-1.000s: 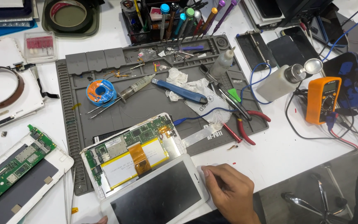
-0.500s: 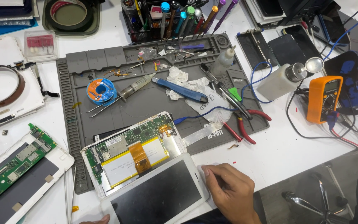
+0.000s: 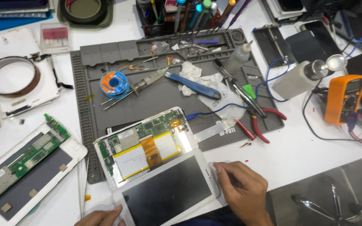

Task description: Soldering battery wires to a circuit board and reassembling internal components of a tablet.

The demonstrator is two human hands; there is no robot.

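Observation:
A white tablet front panel with a dark screen (image 3: 168,192) lies at the near edge of the table. My right hand (image 3: 241,190) rests against its right edge, fingers curled on the rim. My left hand (image 3: 101,217) touches its lower left corner, mostly cut off by the frame. Just behind the panel sits the opened tablet body (image 3: 145,144), showing a green circuit board, a silver battery and an orange flex strip. Both parts overlap the front of a grey work mat (image 3: 156,98).
Another opened tablet (image 3: 21,167) lies at the left. On the mat: blue solder wick spool (image 3: 114,83), syringe (image 3: 147,81), blue tool (image 3: 193,86), red cutters (image 3: 258,125). An orange multimeter (image 3: 344,98), white bottle (image 3: 302,77), tape roll (image 3: 9,77) and tool holder (image 3: 181,14) stand around.
The screen panel has shifted slightly toward me, away from the opened body. My right hand stays on its right edge, and my left hand shows a little more at the bottom.

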